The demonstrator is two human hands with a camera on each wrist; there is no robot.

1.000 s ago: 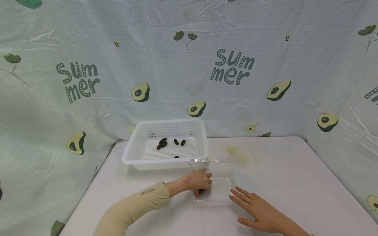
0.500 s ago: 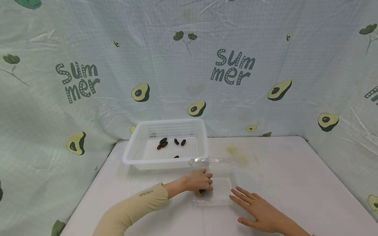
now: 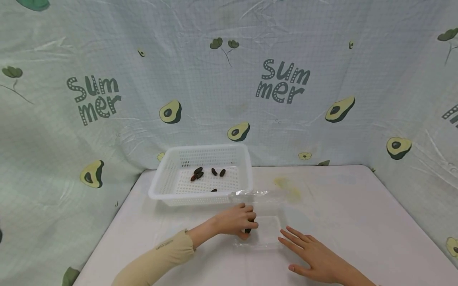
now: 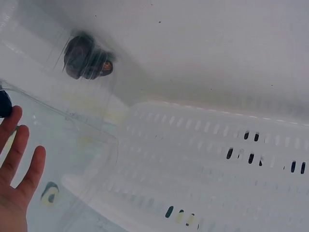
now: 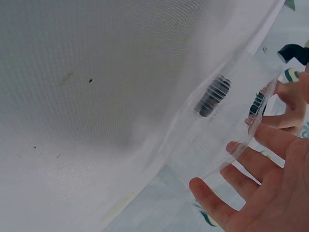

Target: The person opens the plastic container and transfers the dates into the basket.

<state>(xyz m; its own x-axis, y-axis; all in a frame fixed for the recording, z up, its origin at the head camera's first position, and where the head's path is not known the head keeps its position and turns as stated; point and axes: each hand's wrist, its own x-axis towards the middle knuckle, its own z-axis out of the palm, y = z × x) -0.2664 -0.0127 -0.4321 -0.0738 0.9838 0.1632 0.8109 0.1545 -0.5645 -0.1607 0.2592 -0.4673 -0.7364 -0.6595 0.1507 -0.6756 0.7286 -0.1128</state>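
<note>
My left hand (image 3: pixel 234 220) pinches a dark, oval date (image 3: pixel 249 227) between thumb and fingers, over the left part of a clear plastic box (image 3: pixel 268 230). In the left wrist view part of a dark date (image 4: pixel 5 104) shows by the fingertips, and several dates (image 4: pixel 79 55) lie together inside the box. My right hand (image 3: pixel 309 254) is spread with straight fingers at the box's right side. In the right wrist view its fingertips touch or nearly touch the clear wall, and dates (image 5: pixel 214 95) show through the plastic. The left hand hides part of the box.
A white perforated basket (image 3: pixel 161 190) stands behind and left of the box, with several dark dates (image 3: pixel 198 171) on its floor. The box's raised lid (image 3: pixel 257 195) reaches the basket's front right corner. A printed cloth (image 3: pixel 200 79) hangs behind the white table (image 3: pixel 343 206).
My left hand has lifted and drawn slightly back to the left, and the date in its fingers shows more plainly. My right hand has hardly moved.
</note>
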